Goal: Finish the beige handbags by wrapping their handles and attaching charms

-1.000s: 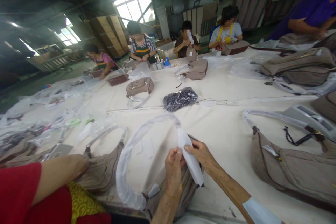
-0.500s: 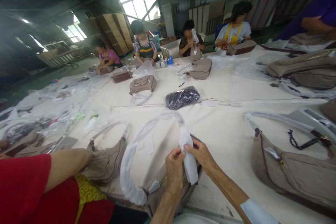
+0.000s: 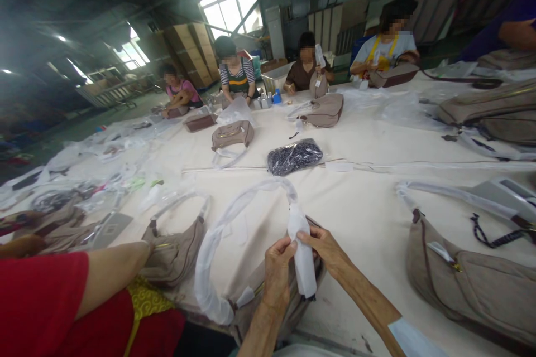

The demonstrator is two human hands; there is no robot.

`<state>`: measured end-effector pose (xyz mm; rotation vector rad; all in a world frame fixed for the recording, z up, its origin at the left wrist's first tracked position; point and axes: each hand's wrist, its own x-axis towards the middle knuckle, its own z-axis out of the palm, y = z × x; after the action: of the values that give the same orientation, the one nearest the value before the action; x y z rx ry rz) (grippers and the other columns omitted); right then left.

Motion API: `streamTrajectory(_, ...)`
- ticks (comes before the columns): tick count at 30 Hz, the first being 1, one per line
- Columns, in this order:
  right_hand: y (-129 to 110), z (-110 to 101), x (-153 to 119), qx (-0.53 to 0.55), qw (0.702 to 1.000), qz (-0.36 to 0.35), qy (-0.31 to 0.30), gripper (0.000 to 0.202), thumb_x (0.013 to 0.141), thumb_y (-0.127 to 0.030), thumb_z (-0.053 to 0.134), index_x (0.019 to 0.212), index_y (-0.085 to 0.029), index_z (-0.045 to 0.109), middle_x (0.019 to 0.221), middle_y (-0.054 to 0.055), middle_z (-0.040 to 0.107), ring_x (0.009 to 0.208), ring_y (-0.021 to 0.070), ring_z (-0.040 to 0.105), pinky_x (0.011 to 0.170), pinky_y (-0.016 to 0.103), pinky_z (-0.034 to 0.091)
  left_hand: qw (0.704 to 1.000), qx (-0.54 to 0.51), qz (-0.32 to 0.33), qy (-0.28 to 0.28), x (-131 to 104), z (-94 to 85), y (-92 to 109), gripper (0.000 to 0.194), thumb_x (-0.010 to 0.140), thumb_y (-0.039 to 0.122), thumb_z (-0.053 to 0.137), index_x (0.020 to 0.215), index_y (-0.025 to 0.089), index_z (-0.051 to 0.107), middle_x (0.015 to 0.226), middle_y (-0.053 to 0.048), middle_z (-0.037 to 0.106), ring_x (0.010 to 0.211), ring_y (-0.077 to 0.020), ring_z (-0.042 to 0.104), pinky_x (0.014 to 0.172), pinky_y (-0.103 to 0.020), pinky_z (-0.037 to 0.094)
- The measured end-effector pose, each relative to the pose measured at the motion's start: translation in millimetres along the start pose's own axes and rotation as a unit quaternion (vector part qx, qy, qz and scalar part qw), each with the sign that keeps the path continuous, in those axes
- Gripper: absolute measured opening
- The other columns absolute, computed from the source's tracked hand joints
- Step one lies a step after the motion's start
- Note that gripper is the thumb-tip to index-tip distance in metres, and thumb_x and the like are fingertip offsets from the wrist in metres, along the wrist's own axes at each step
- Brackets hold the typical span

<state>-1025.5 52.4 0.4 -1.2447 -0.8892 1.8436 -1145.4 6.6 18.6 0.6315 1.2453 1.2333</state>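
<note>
A taupe handbag [image 3: 251,312] lies at the table's near edge, partly hidden behind my forearms. Its strap [image 3: 204,268] arches up and away from the bag, wrapped in white tissue. Over the strap's right end sits a piece of white wrapping paper [image 3: 305,270]. My left hand [image 3: 277,268] pinches the left edge of this paper between thumb and fingers. From the other side my right hand [image 3: 320,242] grips it, thumb on top. Both hands are close together above the bag's right end.
Another taupe handbag [image 3: 494,284] lies at the right, beside a black cord [image 3: 494,240]. A clear-wrapped dark bundle [image 3: 295,156] rests mid-table. At my left, a co-worker's red sleeve [image 3: 42,290] and arm reach past a handbag [image 3: 173,251]. Several people sit across the table.
The view has shifted slightly, so the scene sits a little further right. My hands keep the same hold on the wrapping paper. The co-worker's hand at far left shows more.
</note>
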Motion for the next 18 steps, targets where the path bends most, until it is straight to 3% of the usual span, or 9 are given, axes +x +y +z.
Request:
streamTrajectory(4, -0.8, -1.3, 1.5, -0.031, 0.999, -0.007, -0.011, 0.046, 0.058, -0.051, 0.071, 0.083, -0.013, 0.068, 0.063, 0.002, 0.064, 0.052, 0.0099, 0.049, 0.048, 0.024, 0.036, 1.0, 0.002, 0.007, 0.006, -0.1, 0.8, -0.1, 0.032, 0.069, 0.036, 0.067, 0.091, 0.012, 0.071, 0.076, -0.006, 0.07, 0.068, -0.0175, 0.06, 0.069, -0.028, 0.044)
streamTrajectory(9, 6.0, -1.8, 3.4, -0.105, 0.994, 0.021, 0.031, 0.047, 0.055, -0.053, 0.071, 0.079, -0.012, 0.067, 0.059, 0.002, 0.062, 0.052, 0.0125, 0.05, 0.048, 0.026, 0.037, 0.999, -0.014, 0.011, 0.04, -4.0, 4.3, 1.2, 0.026, 0.064, 0.03, 0.069, 0.081, 0.01, 0.072, 0.072, -0.008, 0.069, 0.066, -0.0176, 0.056, 0.066, -0.029, 0.042)
streamTrajectory(15, 9.9, -1.0, 12.1, -0.076, 0.995, 0.045, 0.04, 0.049, 0.052, -0.053, 0.073, 0.08, -0.013, 0.066, 0.063, 0.004, 0.066, 0.055, 0.0164, 0.055, 0.05, 0.028, 0.041, 0.991, -0.068, 0.026, 0.108, 0.8, 10.0, -6.2, 0.025, 0.056, 0.029, 0.072, 0.073, 0.01, 0.07, 0.07, -0.009, 0.066, 0.066, -0.0177, 0.055, 0.066, -0.031, 0.04)
streamTrajectory(18, 8.0, 2.0, 10.1, -0.058, 0.995, 0.057, 0.056, 0.049, 0.048, -0.05, 0.076, 0.079, -0.014, 0.066, 0.063, 0.004, 0.067, 0.056, 0.0174, 0.057, 0.051, 0.028, 0.042, 0.985, -0.109, 0.029, 0.129, 1.1, 12.1, -9.6, 0.024, 0.052, 0.027, 0.074, 0.068, 0.014, 0.063, 0.06, -0.002, 0.058, 0.058, -0.0133, 0.049, 0.059, -0.028, 0.036)
